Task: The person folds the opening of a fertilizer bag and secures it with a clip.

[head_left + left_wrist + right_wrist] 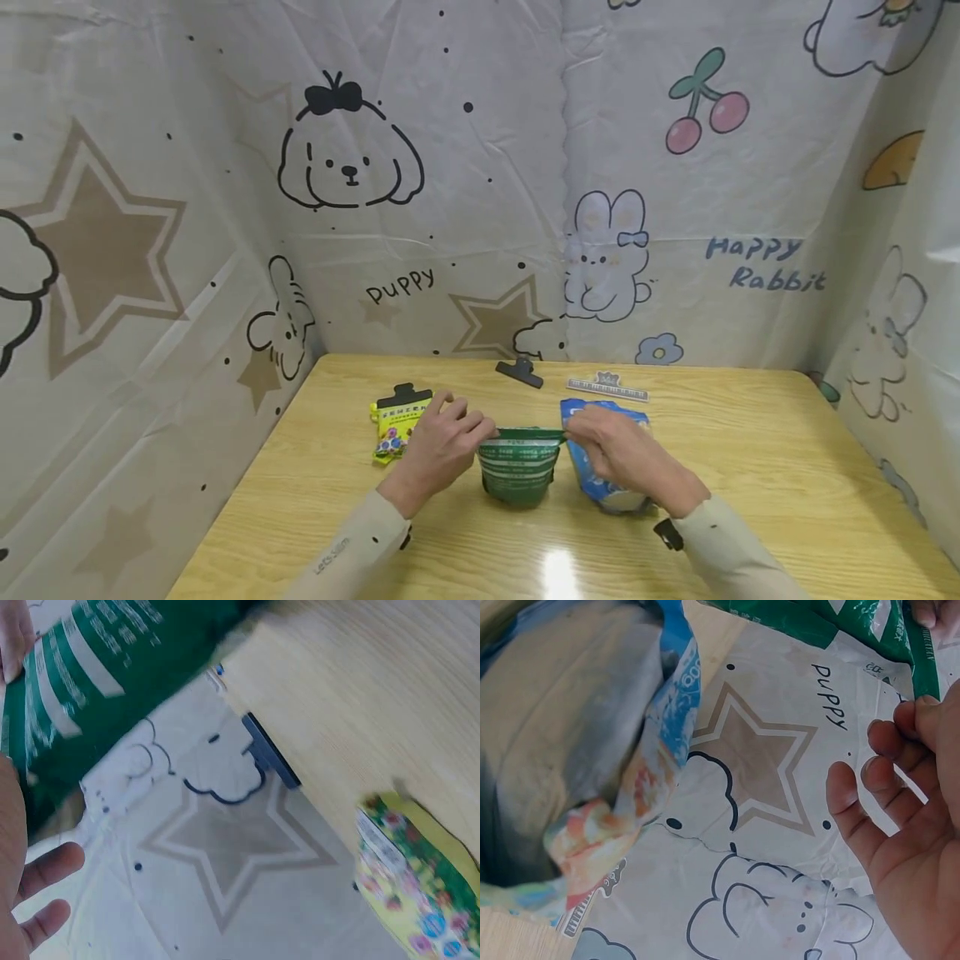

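A green bag (pixel 519 475) with pale printed lines stands upright on the table, its top edge folded into a flat band. At the left end of that band, my left hand (pixel 442 442) pinches the corner. My right hand (pixel 626 450) pinches the opposite corner, thumb against forefinger, the other fingers loosely bent in the right wrist view. Beneath the right hand stands a blue bag (pixel 588 471), its mouth open in the right wrist view. Beside my left hand lies a yellow bag (pixel 392 429) with a black clip (pixel 403 397) across its top.
Behind the green bag, a loose black clip (pixel 520 372) lies near the table's back edge. To its right is a clip with a piano-key pattern (pixel 607 387). A printed cloth (pixel 480 167) hangs around the wooden table (pixel 750 467) at the back and sides.
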A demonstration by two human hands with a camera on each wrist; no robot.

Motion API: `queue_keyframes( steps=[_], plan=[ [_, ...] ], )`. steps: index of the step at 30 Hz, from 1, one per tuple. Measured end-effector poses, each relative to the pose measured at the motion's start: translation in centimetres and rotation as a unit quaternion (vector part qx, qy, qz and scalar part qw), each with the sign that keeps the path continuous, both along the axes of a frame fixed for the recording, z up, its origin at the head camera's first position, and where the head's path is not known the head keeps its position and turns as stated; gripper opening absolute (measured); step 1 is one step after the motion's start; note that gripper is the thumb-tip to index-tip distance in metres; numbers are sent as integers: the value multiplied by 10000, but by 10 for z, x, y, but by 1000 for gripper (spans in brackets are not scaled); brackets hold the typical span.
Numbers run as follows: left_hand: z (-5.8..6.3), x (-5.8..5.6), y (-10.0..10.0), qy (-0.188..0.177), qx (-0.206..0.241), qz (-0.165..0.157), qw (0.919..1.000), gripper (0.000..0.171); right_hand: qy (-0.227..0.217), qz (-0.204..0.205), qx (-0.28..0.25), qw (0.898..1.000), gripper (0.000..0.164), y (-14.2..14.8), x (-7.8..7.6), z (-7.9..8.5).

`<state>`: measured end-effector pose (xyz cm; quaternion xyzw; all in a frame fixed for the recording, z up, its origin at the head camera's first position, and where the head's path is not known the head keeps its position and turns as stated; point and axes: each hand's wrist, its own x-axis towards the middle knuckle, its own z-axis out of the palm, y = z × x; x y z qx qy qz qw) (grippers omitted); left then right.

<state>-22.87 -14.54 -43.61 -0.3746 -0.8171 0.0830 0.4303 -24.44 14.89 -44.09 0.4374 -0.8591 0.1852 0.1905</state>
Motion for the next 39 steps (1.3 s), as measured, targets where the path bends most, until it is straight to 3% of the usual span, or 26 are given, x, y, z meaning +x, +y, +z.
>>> queue_keyframes(
  steps=[4,12,22,27,32,34,35,36,37,38,39],
  plan=[
    [0,2,-9,-109,67,-43,9999,6,10,-27,-28,10000,33,1,-1,0],
    [-4,8,-17,-225,273,-12,9994,38,31,124,-13,9999,31,-1,-4,1],
    [-5,9,-18,129,99,85,9998,45,-438,267,-73,9987,30,0,-3,7],
    [-6,9,-22,102,110,-60,9999,41,-574,280,-93,9979,31,-2,-4,11],
    [-9,11,-26,-48,608,-129,9981,42,-902,423,-149,9949,30,-1,-6,13],
    [-10,13,-25,-389,1052,-15,9937,41,-1180,481,-203,9916,29,1,-8,14],
    [-11,14,-24,-718,1359,50,9881,39,-1351,501,-231,9893,29,3,-8,14],
    [-11,15,-21,-1264,1750,106,9764,36,-1484,533,-254,9872,29,4,-10,15],
    [-11,15,-17,-1987,2228,69,9544,35,-1640,555,-282,9845,28,5,-10,15],
    [-11,16,-13,-2740,2739,8,9219,36,-1787,577,-298,9818,28,7,-11,15],
    [-11,16,-9,-3480,3299,-115,8775,41,-1902,598,-296,9795,27,8,-12,16]
  ],
)
